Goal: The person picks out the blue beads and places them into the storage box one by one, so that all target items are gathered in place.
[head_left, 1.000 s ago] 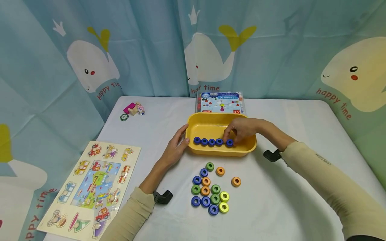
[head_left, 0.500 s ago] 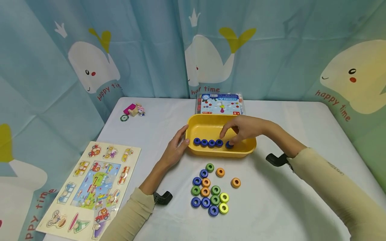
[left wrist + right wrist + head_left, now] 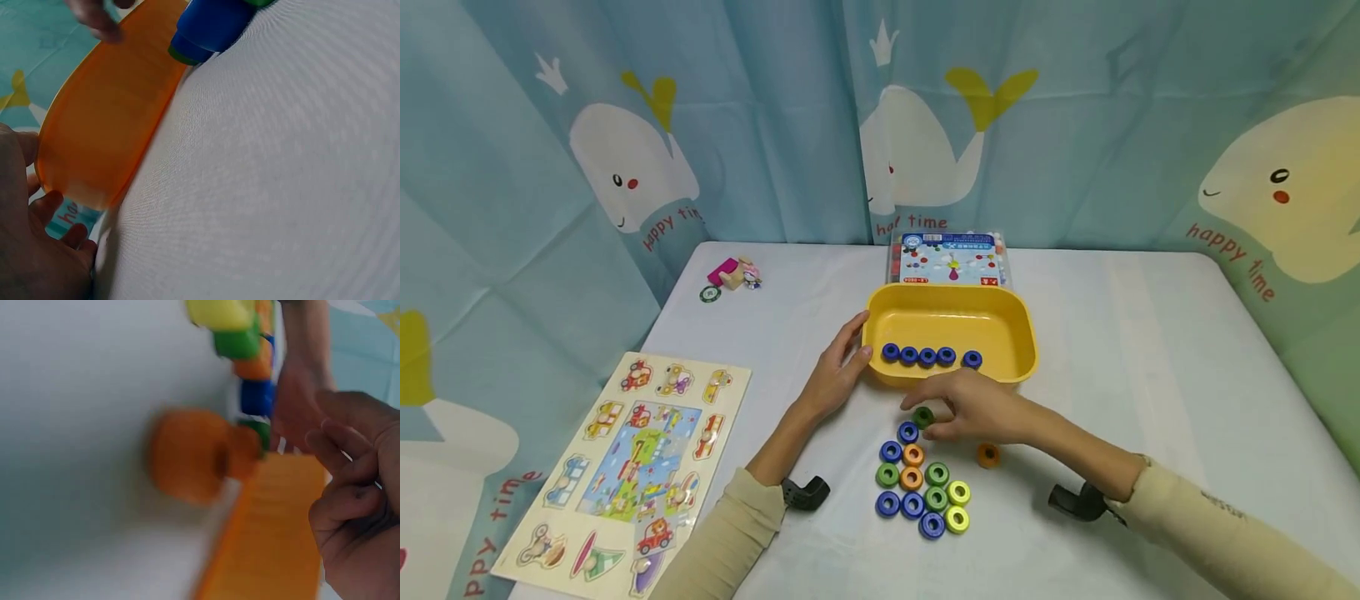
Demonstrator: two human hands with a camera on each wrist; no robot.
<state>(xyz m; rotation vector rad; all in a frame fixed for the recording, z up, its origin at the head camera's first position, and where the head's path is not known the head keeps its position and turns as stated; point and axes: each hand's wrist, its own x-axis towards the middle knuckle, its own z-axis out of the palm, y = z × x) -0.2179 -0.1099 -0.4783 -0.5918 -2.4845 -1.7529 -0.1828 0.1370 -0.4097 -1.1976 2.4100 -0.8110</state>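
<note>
My left hand [image 3: 835, 371] holds the left end of a yellow plastic tray [image 3: 1025, 337], thumb and fingers at its wall. In the left wrist view the fingers bend at the end of the tray [image 3: 106, 125]. Inside, a row of several blue rings [image 3: 927, 357] lies along the near side, the rightmost one slightly apart. My right hand [image 3: 981, 408] hovers in front of the tray, thumb and index finger spread around a green ring [image 3: 922, 417]; contact is unclear. One orange ring is hidden under this hand. Nothing shows between the fingers [image 3: 344, 506] in the blurred right wrist view.
Several blue, green, orange and yellow rings [image 3: 936, 498] lie in front of the tray, with an orange ring [image 3: 988, 455] to the right. A boxed set [image 3: 951, 258] stands behind it. At left are a wooden puzzle board [image 3: 617, 475] and small toys [image 3: 733, 273].
My right hand has let go of the rightmost blue ring in the tray and moved out toward the near rings, over the green one. My left hand stays on the tray.
</note>
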